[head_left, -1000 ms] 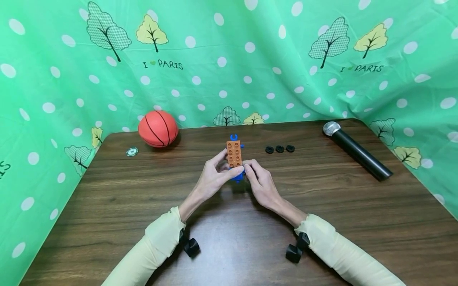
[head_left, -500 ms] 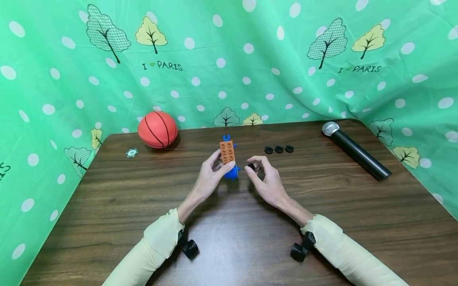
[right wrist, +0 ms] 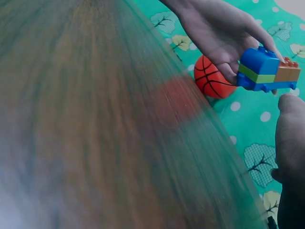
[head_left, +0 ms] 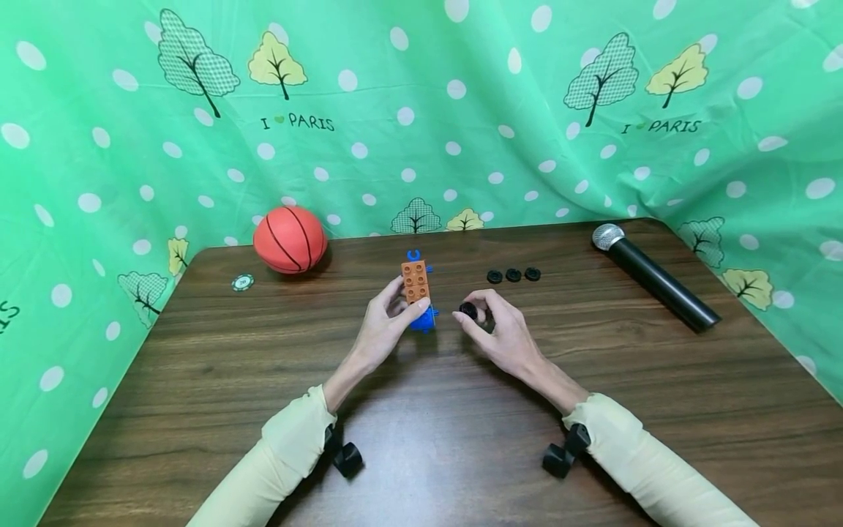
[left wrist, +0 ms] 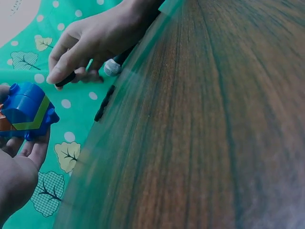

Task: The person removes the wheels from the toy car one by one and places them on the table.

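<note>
My left hand (head_left: 383, 322) holds a toy block car (head_left: 416, 282) above the middle of the table, thumb on top. An orange studded block sits at its far end and a rounded blue piece at the near end. Axle pegs and a blue hook stick out from its blue base. In the left wrist view the blue body (left wrist: 29, 107) shows a yellow-green stripe. Just right of the car, my right hand (head_left: 503, 333) pinches a black toy wheel (head_left: 468, 310) between thumb and fingers, apart from the car. Three similar black wheels (head_left: 514, 275) lie in a row behind that hand.
A red basketball (head_left: 290, 239) sits at the back left, with a small poker chip (head_left: 243, 282) beside it. At the right lies a black microphone (head_left: 658, 278) with a silver head. A green patterned curtain (head_left: 369, 146) hangs behind the brown wooden table (head_left: 435, 454).
Both hands were together at the car; my right hand has since moved off to the right with the black wheel. My left hand has shifted slightly left with the car.
</note>
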### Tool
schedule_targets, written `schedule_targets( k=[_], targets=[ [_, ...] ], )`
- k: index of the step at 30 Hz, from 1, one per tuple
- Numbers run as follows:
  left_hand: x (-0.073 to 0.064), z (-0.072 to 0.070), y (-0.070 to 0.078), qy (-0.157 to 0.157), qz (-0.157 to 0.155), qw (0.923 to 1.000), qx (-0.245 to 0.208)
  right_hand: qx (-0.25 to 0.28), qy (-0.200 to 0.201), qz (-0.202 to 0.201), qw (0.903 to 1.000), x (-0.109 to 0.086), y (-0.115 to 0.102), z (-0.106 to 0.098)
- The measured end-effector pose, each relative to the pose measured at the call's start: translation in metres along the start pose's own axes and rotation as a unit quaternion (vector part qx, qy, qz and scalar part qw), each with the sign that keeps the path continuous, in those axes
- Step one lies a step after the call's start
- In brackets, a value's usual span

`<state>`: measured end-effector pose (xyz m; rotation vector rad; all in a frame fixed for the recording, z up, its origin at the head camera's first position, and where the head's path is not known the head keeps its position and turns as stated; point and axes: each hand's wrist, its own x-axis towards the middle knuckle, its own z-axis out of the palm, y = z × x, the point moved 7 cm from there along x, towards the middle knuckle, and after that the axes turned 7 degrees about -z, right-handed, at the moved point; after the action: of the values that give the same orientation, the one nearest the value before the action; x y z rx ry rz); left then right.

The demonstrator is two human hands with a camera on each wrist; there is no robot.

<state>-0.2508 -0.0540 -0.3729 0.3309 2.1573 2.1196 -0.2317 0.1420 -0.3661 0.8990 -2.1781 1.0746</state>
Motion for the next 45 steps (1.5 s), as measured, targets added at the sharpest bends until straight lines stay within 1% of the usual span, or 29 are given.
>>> schedule_targets(
  k=[6,14,19,24,33,39,45],
  targets=[
    [0.0,-0.001,0.0,0.006,0.0,1.0,0.003,-0.028,-0.003,-0.021,0.9994,-0.001,0.003,-0.006],
    [0.001,-0.001,-0.001,0.002,-0.004,1.0,0.0,-0.067,-0.023,-0.015,0.9974,-0.003,0.01,-0.013],
    [0.0,-0.003,-0.002,0.002,-0.003,1.0,0.0,-0.082,-0.03,-0.003,0.9962,-0.004,0.015,-0.019],
    [0.0,-0.004,-0.002,0.006,0.0,1.0,-0.002,-0.1,-0.027,0.009,0.9946,-0.004,0.023,-0.028],
    [0.0,-0.006,-0.003,0.006,0.001,1.0,-0.002,-0.131,-0.011,0.038,0.9906,-0.009,0.047,-0.053],
    [0.0,-0.006,-0.003,0.004,0.005,1.0,-0.005,-0.151,-0.007,0.068,0.9861,-0.012,0.065,-0.07],
    [0.0,-0.009,-0.003,0.005,0.002,1.0,-0.008,-0.159,-0.004,0.093,0.9829,-0.013,0.079,-0.08]
  ],
)
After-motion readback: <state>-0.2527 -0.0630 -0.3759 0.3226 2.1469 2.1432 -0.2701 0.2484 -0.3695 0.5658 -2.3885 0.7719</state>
